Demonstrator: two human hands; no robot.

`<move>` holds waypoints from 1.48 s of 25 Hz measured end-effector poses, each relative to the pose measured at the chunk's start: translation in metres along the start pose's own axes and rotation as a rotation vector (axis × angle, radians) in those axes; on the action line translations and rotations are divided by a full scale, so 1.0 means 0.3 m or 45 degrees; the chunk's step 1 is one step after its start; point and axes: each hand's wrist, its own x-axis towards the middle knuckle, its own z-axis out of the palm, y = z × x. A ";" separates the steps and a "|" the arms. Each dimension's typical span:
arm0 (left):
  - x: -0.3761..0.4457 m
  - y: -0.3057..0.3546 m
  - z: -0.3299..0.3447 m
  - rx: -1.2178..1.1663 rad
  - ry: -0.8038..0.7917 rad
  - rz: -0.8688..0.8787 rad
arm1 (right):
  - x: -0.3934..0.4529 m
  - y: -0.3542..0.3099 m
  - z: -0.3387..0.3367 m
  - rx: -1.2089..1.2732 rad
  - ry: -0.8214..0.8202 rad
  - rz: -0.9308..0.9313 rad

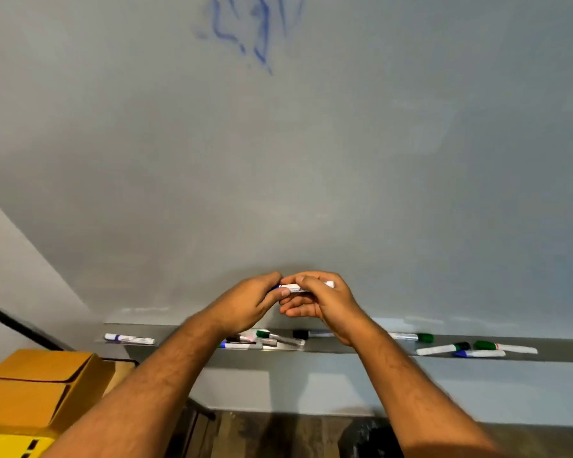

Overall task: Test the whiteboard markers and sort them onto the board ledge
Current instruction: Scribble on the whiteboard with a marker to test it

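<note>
Both hands meet in front of the lower part of the whiteboard, just above the ledge, and share one white marker held level between them; the left hand curls its fingers and thumb round the marker's left end, where a bit of blue shows (cap or tip, the view is too blurred to say which); the right hand wraps the barrel from above, its fingers bent over it, and the white right end pokes out past the knuckles.

On the ledge the other markers lie in three loose lots; a single blue-capped marker rests far to the left; a cluster sits under the hands, with a green cap, a black cap and a blue one among overlapping barrels, partly hidden by the wrists; to the right lie a green-capped marker, then, farther right, three close together, their caps black, green and blue.

High on the board is a smeared blue scribble. At lower left stand tan cardboard boxes, with something yellow below them; the floor beneath the board is dark.
</note>
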 end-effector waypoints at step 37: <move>0.164 0.094 -1.315 0.864 1.656 0.660 | 0.329 -1.043 0.636 -1.378 0.915 -2.013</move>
